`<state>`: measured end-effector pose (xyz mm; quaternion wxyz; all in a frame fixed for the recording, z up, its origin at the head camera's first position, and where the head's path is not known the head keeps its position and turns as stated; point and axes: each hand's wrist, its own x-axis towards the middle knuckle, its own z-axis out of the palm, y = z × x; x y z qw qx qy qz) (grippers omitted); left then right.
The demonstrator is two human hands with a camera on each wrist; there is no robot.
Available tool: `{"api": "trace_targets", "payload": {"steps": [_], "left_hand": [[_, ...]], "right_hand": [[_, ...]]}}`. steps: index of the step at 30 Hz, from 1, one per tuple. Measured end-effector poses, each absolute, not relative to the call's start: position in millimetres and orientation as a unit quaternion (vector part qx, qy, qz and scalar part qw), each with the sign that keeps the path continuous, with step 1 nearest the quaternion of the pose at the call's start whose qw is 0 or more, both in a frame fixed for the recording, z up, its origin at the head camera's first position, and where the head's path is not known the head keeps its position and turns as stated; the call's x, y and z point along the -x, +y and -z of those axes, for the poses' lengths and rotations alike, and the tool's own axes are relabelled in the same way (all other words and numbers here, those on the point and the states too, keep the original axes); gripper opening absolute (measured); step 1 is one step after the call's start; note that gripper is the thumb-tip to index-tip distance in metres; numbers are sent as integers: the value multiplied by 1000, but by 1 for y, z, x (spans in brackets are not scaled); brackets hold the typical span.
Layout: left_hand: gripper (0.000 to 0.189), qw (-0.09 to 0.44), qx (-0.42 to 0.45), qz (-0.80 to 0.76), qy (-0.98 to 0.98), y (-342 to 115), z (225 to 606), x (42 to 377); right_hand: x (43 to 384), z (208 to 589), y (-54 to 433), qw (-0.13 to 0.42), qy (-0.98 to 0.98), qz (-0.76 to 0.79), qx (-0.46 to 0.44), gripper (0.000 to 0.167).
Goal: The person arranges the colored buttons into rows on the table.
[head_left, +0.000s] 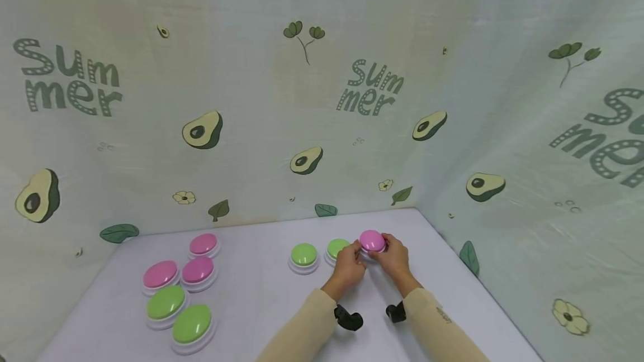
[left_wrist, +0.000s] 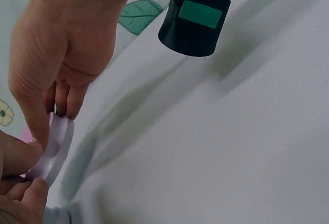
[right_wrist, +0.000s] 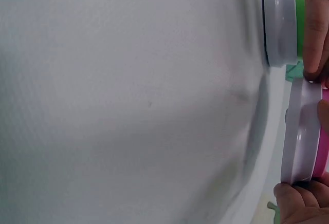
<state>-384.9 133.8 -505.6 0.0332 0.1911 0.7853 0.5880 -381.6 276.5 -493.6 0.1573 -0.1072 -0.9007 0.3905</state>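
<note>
A pink dome push button (head_left: 372, 241) with a white round base (right_wrist: 303, 131) is held between both hands at the right of the table. My left hand (head_left: 350, 264) pinches its left edge, and my right hand (head_left: 394, 258) grips the opposite edge. In the right wrist view the base shows tilted on edge, its underside facing the table surface with a gap and shadow. Just left of it, a green button (head_left: 338, 247) is partly hidden behind my left hand. Another green button (head_left: 304, 255) sits further left.
On the table's left side stand several more buttons: pink ones (head_left: 160, 274) behind and green ones (head_left: 192, 324) in front. A patterned cloth (head_left: 261, 94) hangs behind and to the right of the white table (head_left: 261, 306). Black wrist cameras (head_left: 348, 318) jut below both forearms.
</note>
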Motion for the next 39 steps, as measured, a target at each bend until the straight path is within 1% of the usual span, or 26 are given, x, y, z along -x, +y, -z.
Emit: {"api": "trace_targets", "payload": {"steps": [9, 17, 21, 28, 36, 39], "left_hand": [[69, 57, -202, -581, 786, 144, 516, 385], [74, 62, -212, -552, 804, 147, 522, 385], [77, 72, -214, -540, 811, 147, 523, 383], [77, 83, -217, -534, 813, 145, 527, 382], [83, 93, -224, -528, 814, 144, 532, 383], [85, 92, -224, -526, 815, 145, 534, 382]], "right_hand": [[383, 505, 286, 129, -900, -404, 106, 67], [388, 512, 290, 136, -896, -414, 89, 66], [391, 515, 293, 126, -893, -422, 90, 65], [392, 512, 293, 112, -901, -412, 81, 65], [393, 504, 292, 88, -908, -399, 98, 64], [393, 503, 291, 87, -910, -392, 100, 63]]}}
